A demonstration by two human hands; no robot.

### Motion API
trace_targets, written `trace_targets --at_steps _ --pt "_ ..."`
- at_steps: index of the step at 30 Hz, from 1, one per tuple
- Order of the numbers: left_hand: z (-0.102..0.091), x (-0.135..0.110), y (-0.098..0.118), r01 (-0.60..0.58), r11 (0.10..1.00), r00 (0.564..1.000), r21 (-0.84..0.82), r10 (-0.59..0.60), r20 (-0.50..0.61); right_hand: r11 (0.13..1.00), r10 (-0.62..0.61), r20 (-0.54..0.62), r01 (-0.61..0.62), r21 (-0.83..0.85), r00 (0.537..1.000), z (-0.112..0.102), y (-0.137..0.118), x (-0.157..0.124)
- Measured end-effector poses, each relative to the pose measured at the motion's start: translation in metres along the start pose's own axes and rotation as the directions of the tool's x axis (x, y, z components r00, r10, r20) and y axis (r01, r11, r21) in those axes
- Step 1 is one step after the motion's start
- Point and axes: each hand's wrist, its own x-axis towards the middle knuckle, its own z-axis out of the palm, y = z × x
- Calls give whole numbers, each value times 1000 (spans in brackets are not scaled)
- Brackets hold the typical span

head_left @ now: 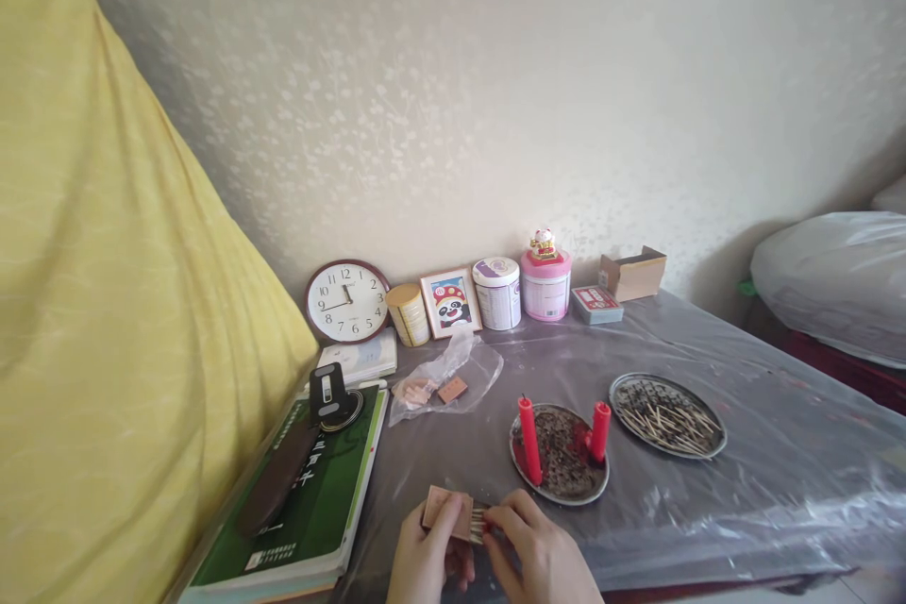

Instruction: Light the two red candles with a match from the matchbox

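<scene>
Two hands work at the near edge of a table [764, 491] covered with a clear plastic sheet, which stands against a pale patterned wall [495, 94], with a yellow fabric [106, 302] hanging at left. We count one matchbox [447, 511], held just above the table edge. Our left hand [425, 557] is clamped around its sleeve, and our right hand [542, 557] is pinched together on the open drawer end, where stick ends show. Just beyond stand two round metal plates. The near plate [559, 496] carries two upright red candles [528, 440], and the far plate [714, 448] holds a pile of loose matchsticks [665, 420] too many to count. One green book [318, 500] lies at left, and one wall clock [346, 300] leans against the wall.
</scene>
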Motion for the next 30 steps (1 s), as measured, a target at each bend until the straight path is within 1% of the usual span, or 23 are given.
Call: trace_targets --at_steps 6,11,17,24,30 --pt "1 0 0 -23 1000 998 8 22 51 1000 19 11 -19 -24 1000 1 1 -1" --pt "1 1 0 6 1000 999 -17 -6 34 1000 -1 -9 1 -11 1000 1 1 0" --pt "1 0 0 -1 1000 1000 -30 1 12 1000 -30 -31 30 -8 999 2 2 0" --pt "4 -1 4 13 999 1000 -38 -12 18 999 -39 -14 39 -14 999 4 3 -2" --pt "4 -2 3 15 999 1000 -37 -14 16 999 -39 -8 38 -34 999 4 5 -1"
